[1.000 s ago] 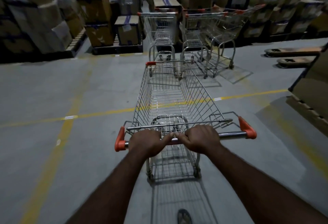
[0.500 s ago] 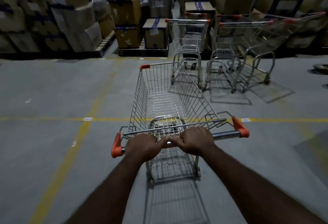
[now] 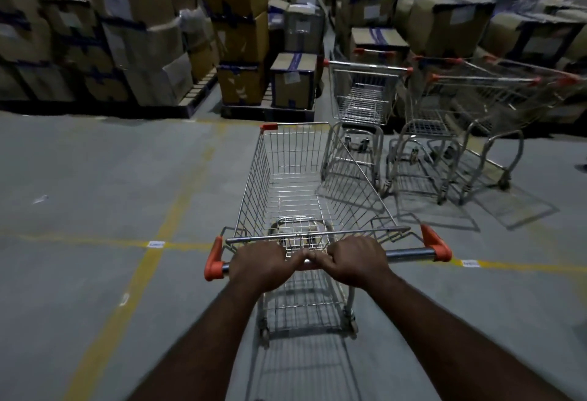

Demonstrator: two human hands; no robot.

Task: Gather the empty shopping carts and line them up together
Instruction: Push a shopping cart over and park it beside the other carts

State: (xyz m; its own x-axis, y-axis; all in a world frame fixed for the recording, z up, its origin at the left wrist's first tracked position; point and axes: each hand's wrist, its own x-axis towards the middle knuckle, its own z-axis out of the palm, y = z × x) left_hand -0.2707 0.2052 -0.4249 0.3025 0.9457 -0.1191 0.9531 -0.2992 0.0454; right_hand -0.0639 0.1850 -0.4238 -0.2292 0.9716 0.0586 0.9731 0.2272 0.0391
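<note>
Both hands hold the handle bar of a shopping cart. The left hand is closed around the bar near its left end, and the right hand is closed around it near the middle. The two hands sit side by side with the thumbs touching. The bar is shiny metal with an orange cap at each end. The cart is made of wire and stands on a grey floor. There looks to be nothing in its basket. Its front end has an orange corner and points toward the parked carts. A lone cart stands just ahead and a bit to the right, very near the front of the held cart. To the right of it are more carts pushed into each other in a row. Yellow lines cross on the floor under and to the left of the held cart. Behind it all are big stacks of brown boxes on pallets. The room is dim.
</note>
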